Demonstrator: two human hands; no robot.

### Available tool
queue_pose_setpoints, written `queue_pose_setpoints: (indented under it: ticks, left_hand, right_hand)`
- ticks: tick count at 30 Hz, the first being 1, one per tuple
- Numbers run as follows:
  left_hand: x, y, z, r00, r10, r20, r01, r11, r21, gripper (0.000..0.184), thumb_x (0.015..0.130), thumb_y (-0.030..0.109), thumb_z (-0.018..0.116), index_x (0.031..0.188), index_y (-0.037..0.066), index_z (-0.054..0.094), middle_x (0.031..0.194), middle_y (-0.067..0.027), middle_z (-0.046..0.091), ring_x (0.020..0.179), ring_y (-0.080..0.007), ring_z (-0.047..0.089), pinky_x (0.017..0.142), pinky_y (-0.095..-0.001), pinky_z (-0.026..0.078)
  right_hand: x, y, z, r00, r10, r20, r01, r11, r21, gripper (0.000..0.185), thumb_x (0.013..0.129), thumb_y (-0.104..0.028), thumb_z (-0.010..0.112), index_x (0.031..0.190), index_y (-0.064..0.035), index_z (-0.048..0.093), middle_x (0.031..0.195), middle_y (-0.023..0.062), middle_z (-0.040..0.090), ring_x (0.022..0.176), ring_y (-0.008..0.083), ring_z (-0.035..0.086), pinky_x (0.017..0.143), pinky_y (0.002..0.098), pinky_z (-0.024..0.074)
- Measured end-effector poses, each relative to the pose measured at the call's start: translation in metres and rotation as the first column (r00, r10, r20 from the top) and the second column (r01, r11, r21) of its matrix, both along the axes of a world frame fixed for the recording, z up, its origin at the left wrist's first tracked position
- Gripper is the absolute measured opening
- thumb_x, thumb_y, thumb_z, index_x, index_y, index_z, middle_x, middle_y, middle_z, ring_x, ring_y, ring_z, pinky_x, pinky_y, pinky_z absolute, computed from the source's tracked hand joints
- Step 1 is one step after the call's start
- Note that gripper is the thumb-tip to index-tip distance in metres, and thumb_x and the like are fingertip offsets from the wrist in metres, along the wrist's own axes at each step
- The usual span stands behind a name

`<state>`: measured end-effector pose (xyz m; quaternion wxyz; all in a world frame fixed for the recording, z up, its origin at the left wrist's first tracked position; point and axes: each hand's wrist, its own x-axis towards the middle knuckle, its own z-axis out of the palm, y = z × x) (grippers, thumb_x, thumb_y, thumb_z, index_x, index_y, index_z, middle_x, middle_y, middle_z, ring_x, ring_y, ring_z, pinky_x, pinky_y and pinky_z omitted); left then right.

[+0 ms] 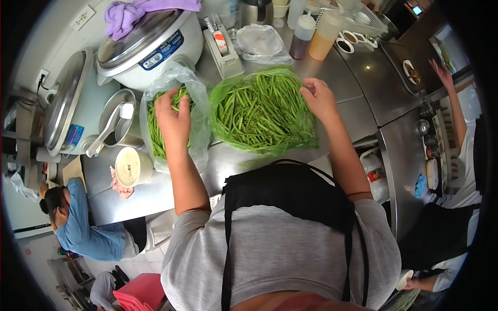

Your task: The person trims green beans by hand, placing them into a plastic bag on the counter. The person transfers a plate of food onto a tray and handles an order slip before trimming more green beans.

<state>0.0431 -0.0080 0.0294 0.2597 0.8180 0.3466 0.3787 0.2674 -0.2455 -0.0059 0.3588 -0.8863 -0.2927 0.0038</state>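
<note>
My left hand [173,118] reaches over a clear plastic bag [198,137] of green beans [154,136]. Its fingers are slightly bent and apart from the thumb, with the fingertips at the beans. To the right lies a spread-open green plastic bag [307,136] heaped with more green beans [259,111]. At that bag's upper right edge is my right hand [320,99], fingers bent toward the beans and thumb apart from them. I see nothing held in either hand; whether the right fingertips touch the plastic is hard to make out.
Behind the bags stand a tape dispenser [224,52], squeeze bottles [326,35] and a large rice cooker [155,46]. A metal pot [124,116] and a lidded tub [133,167] sit at left. One person [93,223] is at lower left, another [461,171] at right.
</note>
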Motion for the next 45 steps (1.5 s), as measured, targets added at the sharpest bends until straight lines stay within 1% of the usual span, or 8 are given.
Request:
queue_pose_setpoints:
  ticks: [5, 11, 13, 17, 26, 36, 42, 45]
  left_hand:
    - [0.048, -0.024, -0.014, 0.938, -0.347, -0.009, 0.345, 0.929, 0.136, 0.023, 0.073, 0.014, 0.058, 0.093, 0.002, 0.056, 0.088, -0.0128, 0.054, 0.083, -0.0263, 0.051, 0.070, -0.0314, 0.041]
    - [0.102, -0.038, -0.028, 0.853, -0.520, -0.042, 0.520, 0.843, 0.136, 0.022, 0.070, 0.014, 0.059, 0.088, 0.003, 0.058, 0.087, -0.0162, 0.055, 0.085, -0.0324, 0.051, 0.076, -0.0377, 0.040]
    - [0.118, -0.045, -0.034, 0.796, -0.603, -0.052, 0.606, 0.793, 0.070, 0.020, 0.071, 0.014, 0.057, 0.088, 0.003, 0.058, 0.088, -0.0155, 0.056, 0.085, -0.0328, 0.050, 0.076, -0.0375, 0.040]
    - [0.143, -0.065, -0.040, 0.686, -0.722, -0.092, 0.728, 0.678, 0.103, 0.021, 0.069, 0.005, 0.053, 0.090, 0.004, 0.058, 0.090, -0.0136, 0.056, 0.086, -0.0319, 0.050, 0.077, -0.0370, 0.039]
    - [0.146, -0.071, -0.026, 0.564, -0.807, -0.177, 0.825, 0.542, 0.158, 0.032, 0.065, -0.003, 0.048, 0.096, 0.004, 0.055, 0.096, -0.0116, 0.051, 0.095, -0.0304, 0.044, 0.083, -0.0370, 0.035]
    - [0.150, -0.048, -0.007, 0.722, -0.659, -0.211, 0.689, 0.711, 0.138, 0.064, 0.063, 0.012, 0.061, 0.121, 0.006, 0.036, 0.119, -0.0202, 0.036, 0.110, -0.0354, 0.034, 0.092, -0.0372, 0.029]
    - [0.163, -0.041, -0.001, 0.632, -0.772, -0.060, 0.758, 0.600, 0.255, 0.044, 0.067, 0.000, 0.051, 0.111, 0.003, 0.046, 0.114, -0.0188, 0.045, 0.107, -0.0327, 0.042, 0.090, -0.0343, 0.033]
    - [0.157, -0.042, 0.009, 0.631, -0.776, -0.006, 0.776, 0.631, 0.014, 0.035, 0.070, -0.002, 0.049, 0.104, 0.002, 0.052, 0.099, -0.0164, 0.055, 0.096, -0.0296, 0.052, 0.084, -0.0315, 0.038]
  right_hand:
    - [0.006, 0.008, -0.023, 0.996, -0.081, 0.021, 0.084, 0.974, -0.211, 0.037, 0.074, -0.029, 0.056, 0.103, -0.0053, 0.054, 0.102, 0.0137, 0.054, 0.093, 0.0264, 0.053, 0.080, 0.0348, 0.0414]
    - [0.030, 0.011, -0.041, 0.997, -0.055, 0.057, 0.061, 0.993, -0.105, 0.028, 0.077, -0.023, 0.053, 0.095, -0.0019, 0.055, 0.090, 0.0128, 0.058, 0.083, 0.0239, 0.056, 0.073, 0.0346, 0.0430]
    - [0.034, 0.012, -0.046, 0.973, -0.038, -0.229, 0.076, 0.985, 0.158, 0.021, 0.079, -0.019, 0.050, 0.091, -0.0017, 0.054, 0.082, 0.0101, 0.058, 0.074, 0.0199, 0.056, 0.067, 0.0314, 0.0431]
    - [0.029, 0.018, -0.028, 0.645, 0.226, -0.730, 0.312, 0.794, 0.521, 0.012, 0.082, -0.013, 0.046, 0.086, -0.0033, 0.052, 0.069, 0.0046, 0.054, 0.058, 0.0128, 0.049, 0.054, 0.0240, 0.0400]
    - [0.024, 0.020, -0.014, 0.210, 0.585, -0.784, 0.475, 0.639, 0.605, 0.005, 0.082, -0.011, 0.045, 0.078, -0.0081, 0.046, 0.054, -0.0027, 0.037, 0.039, 0.0071, 0.032, 0.033, 0.0216, 0.0254]
    - [-0.002, 0.030, 0.028, 0.357, 0.512, -0.782, 0.179, 0.784, 0.595, 0.005, 0.077, -0.010, 0.044, 0.076, -0.0083, 0.048, 0.053, -0.0051, 0.036, 0.039, 0.0043, 0.030, 0.034, 0.0193, 0.0189]
    - [-0.024, 0.033, 0.045, 0.577, 0.605, -0.548, -0.167, 0.745, 0.646, 0.007, 0.080, -0.012, 0.045, 0.074, -0.0085, 0.047, 0.054, -0.0073, 0.035, 0.042, 0.0013, 0.028, 0.037, 0.0178, 0.0191]
    - [-0.020, 0.036, 0.043, 0.588, 0.574, -0.570, -0.093, 0.748, 0.657, 0.008, 0.082, -0.013, 0.045, 0.075, -0.0087, 0.047, 0.055, -0.0075, 0.035, 0.043, 0.0010, 0.028, 0.038, 0.0175, 0.0199]
